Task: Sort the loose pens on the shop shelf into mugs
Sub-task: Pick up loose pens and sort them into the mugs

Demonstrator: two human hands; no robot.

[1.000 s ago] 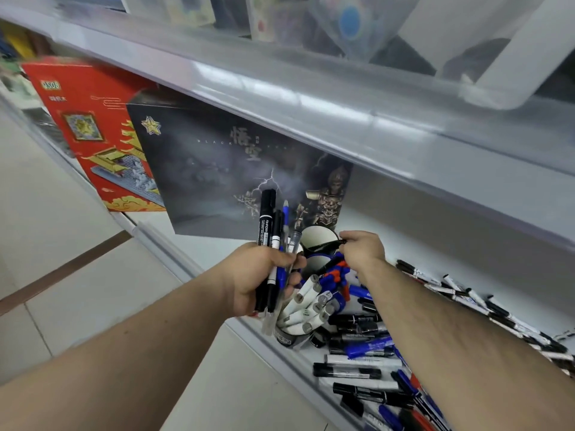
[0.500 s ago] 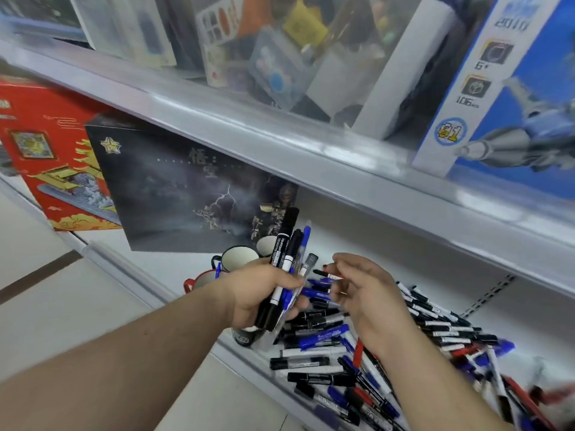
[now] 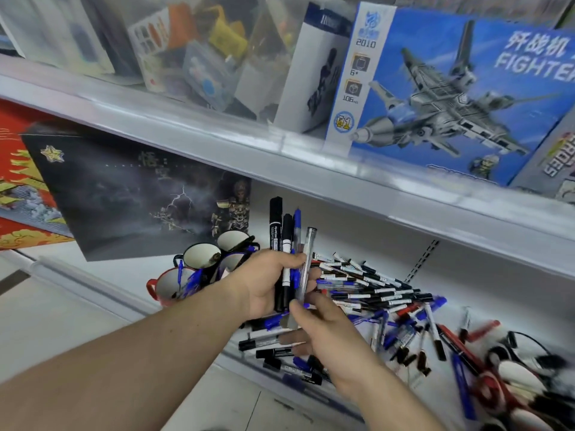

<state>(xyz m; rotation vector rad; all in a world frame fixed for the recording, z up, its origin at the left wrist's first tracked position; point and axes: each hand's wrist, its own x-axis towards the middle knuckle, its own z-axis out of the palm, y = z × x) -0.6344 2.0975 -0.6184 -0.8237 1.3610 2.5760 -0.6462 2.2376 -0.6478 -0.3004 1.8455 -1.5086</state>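
Pens (image 3: 367, 284) lay loose on the shelf (image 3: 485, 284), just right of both hands. Left of the left hand (image 3: 273, 281) stood the mugs (image 3: 199, 259), some already with blue pens inside. That hand gripped a bunch of markers (image 3: 284, 253) upright, likely to drop them in together. The right hand (image 3: 323, 328) pinched the bottom of a clear pen (image 3: 306, 262) in that bunch. Its lower fingers were blurred. Far right, the pens were too smeared to tell apart.

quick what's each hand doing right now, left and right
Left hand: grips a bunch of pens, held upright.
Right hand: pinches the lower end of the clear pen in that bunch.
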